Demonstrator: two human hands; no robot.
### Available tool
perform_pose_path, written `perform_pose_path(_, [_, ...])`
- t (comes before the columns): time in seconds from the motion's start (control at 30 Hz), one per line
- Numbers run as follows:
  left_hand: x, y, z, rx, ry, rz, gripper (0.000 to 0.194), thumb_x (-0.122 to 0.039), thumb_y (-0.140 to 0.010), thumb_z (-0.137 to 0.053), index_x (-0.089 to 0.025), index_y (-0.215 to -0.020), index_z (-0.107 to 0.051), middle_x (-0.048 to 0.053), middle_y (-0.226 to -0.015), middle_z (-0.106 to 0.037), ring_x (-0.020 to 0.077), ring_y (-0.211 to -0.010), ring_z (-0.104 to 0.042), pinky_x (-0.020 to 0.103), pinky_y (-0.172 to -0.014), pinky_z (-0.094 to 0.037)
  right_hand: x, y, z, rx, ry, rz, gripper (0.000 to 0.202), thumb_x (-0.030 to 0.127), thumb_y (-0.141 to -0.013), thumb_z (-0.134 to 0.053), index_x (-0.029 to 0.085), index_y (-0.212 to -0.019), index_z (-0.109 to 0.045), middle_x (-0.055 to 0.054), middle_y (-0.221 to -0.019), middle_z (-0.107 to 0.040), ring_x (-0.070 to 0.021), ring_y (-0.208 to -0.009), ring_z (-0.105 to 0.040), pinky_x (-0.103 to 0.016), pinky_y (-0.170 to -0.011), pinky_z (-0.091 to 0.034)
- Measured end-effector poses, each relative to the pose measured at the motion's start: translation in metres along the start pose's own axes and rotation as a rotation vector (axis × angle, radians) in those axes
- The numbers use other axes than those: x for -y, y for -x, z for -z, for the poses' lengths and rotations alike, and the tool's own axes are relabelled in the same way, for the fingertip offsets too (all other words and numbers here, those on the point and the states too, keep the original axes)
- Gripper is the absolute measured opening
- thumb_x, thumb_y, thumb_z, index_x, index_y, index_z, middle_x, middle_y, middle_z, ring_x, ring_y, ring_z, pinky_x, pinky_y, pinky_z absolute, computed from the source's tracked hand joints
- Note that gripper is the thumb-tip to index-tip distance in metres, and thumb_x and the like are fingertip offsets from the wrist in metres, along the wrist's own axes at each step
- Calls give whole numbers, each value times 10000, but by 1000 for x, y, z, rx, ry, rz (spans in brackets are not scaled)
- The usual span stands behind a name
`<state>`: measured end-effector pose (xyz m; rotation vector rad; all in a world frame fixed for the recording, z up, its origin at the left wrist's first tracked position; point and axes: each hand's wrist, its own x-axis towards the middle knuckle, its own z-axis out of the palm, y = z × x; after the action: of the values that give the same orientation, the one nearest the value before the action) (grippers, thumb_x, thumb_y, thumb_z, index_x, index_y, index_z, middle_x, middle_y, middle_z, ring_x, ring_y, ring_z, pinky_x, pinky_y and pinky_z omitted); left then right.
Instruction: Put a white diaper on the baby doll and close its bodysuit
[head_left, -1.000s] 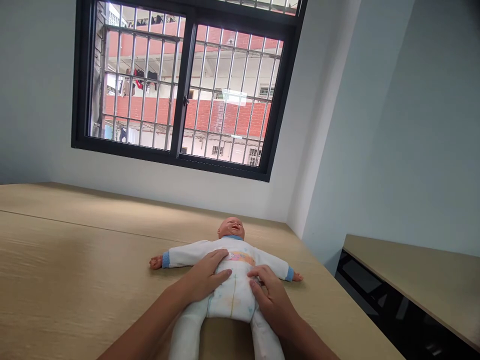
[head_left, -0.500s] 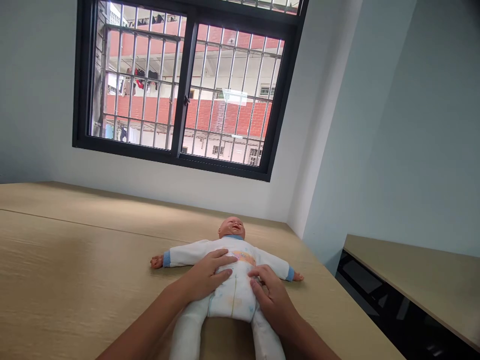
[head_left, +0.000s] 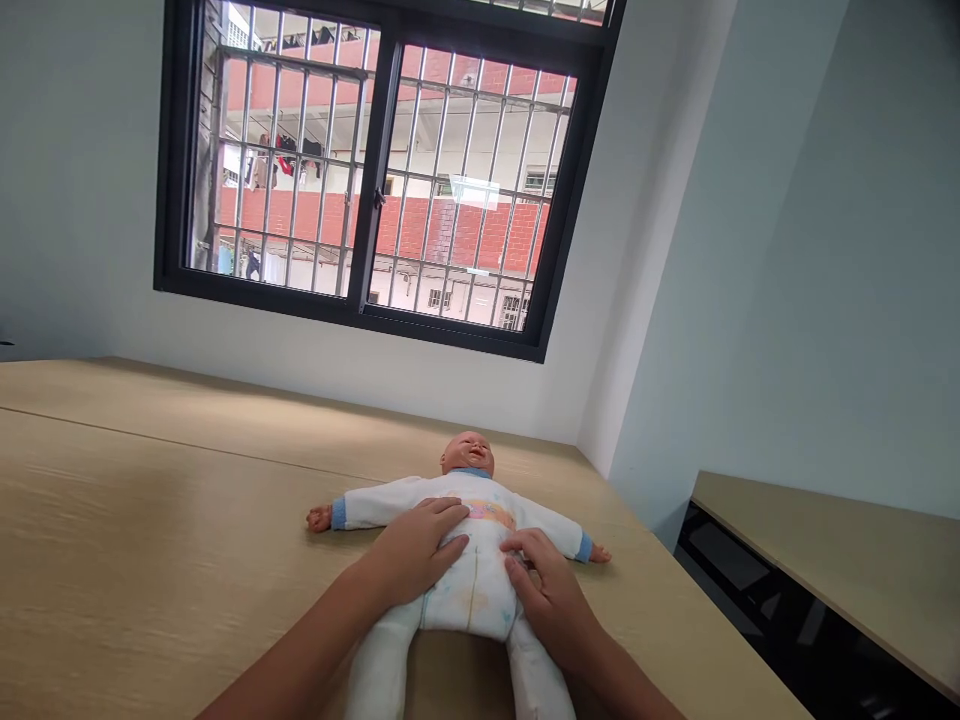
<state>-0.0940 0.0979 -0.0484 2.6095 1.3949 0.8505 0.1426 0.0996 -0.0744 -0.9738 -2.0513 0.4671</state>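
Plainly, the doll point(head_left: 480, 595) lies on its back on the table point(head_left: 172, 560), head toward the wall point(head_left: 315, 372) and legs toward the person, and everything else can be placed from it. To the doll's left the tabletop spreads wide, crossed by a thin seam point(head_left: 161, 435). Beyond the doll, mostly to its left and higher up, is a dark-framed window point(head_left: 379, 245) with metal bars; past them, washing point(head_left: 292, 158) hangs before a red and white building. The doll's arm on the left side stretches out flat, ending in a blue cuff point(head_left: 339, 513). The person's left hand point(head_left: 421, 545) rests on that side of the doll's belly and chest, palm down, fingers nearly straight and close together, thumb a little apart; it lies on the suit point(head_left: 491, 565) without gripping. The right hand point(head_left: 551, 590) sits at the doll's other side, forefinger and thumb half bent with a gap between them, tips against the suit; its outer fingers are partly hidden. Past that hand, the doll's other arm also reaches outward. Farther right of the doll, well apart, stands a second table point(head_left: 832, 560) with a glossy black front point(head_left: 776, 600).
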Motion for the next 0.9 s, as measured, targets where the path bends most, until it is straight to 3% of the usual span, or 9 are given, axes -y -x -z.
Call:
perform_pose_path(0.1, [-2,-1,1,-2,-62,-4,336,-364,-986,-423,-217,-1215,-618,79,-1350,-613,277,-1236,-547,423,-1034,-444,-1,0,0,2,0,5,200,307,-966,-454,196,-989,-619,-67,-1037,-605,-222,-1023,-556,-369,-936,-423])
perform_pose_path(0.23, [-4,-2,3,-12,-102,25,311,-373,-996,-393,-207,-1078,-642,73,-1105,-710,268,-1074,-628,405,-933,-488,0,0,1,5,-3,-1,203,313,-961,-456,197,-985,-620,-69,-1031,-603,-222,-1011,-559,-370,-931,-427])
perform_pose_path(0.43, [-2,-2,2,22,-80,-80,348,-341,-1000,-399,-262,-1275,-597,37,-1307,-654,244,-1286,-530,406,-1107,-384,3,0,2,7,-4,-4,204,311,-960,-454,197,-989,-620,-72,-1037,-607,-221,-1018,-558,-369,-932,-430])
perform_pose_path(0.57, [-5,-3,0,-9,-144,8,337,-337,-975,-438,-239,-1246,-612,75,-1234,-686,273,-1230,-575,418,-1036,-440,2,-1,2,11,2,0,207,318,-961,-452,199,-974,-621,-70,-1026,-609,-222,-1012,-559,-368,-932,-431])
perform_pose_path(0.9, [-13,-4,6,15,-233,60,291,-375,-969,-416,-221,-1077,-637,92,-997,-725,293,-991,-670,390,-820,-476,2,-2,3,16,7,9,205,303,-960,-458,191,-992,-626,-69,-1026,-614,-223,-1013,-564,-373,-935,-427])
